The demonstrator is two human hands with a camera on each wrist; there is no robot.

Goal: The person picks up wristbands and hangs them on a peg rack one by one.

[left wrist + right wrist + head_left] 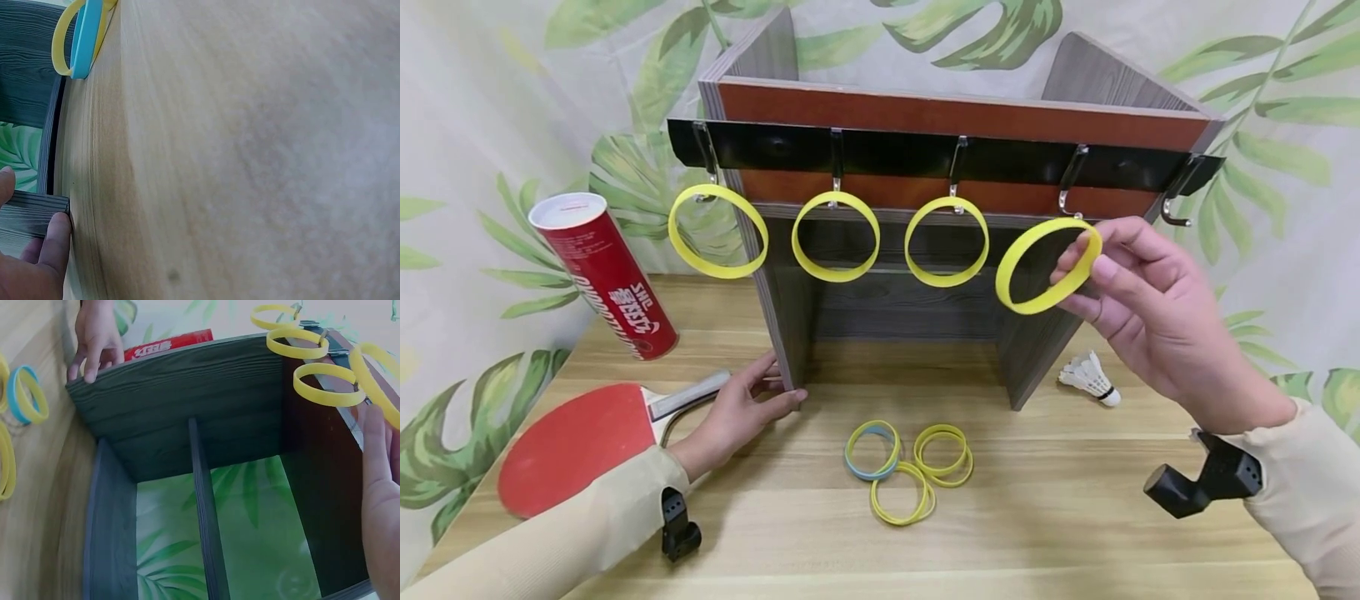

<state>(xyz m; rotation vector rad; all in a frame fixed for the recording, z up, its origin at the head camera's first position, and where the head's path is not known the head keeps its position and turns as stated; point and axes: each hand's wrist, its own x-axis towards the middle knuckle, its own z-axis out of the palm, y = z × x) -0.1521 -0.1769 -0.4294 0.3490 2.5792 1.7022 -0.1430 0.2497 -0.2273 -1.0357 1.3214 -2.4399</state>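
My right hand (1165,308) pinches a yellow silicone wristband (1017,250) between thumb and fingers, its upper edge at the tip of the fourth metal hook (1071,171). Whether the band has passed over that tip I cannot tell. Three more yellow wristbands hang on the first three hooks, the leftmost band (718,271) overlapping the panel edge. The hooks sit on a black rail (895,154) across a grey wooden shelf unit (1017,367). Low on the left, my left hand (741,417) grips the bottom of the unit's side panel (34,209), thumb in front.
On the wooden table (1037,533) lie several loose yellow wristbands (901,518) and a blue wristband (859,473). A red table tennis paddle (580,442) and a red tube (617,283) are at left. Right of the unit lies a shuttlecock (1088,377). The fifth hook (1176,196) holds nothing.
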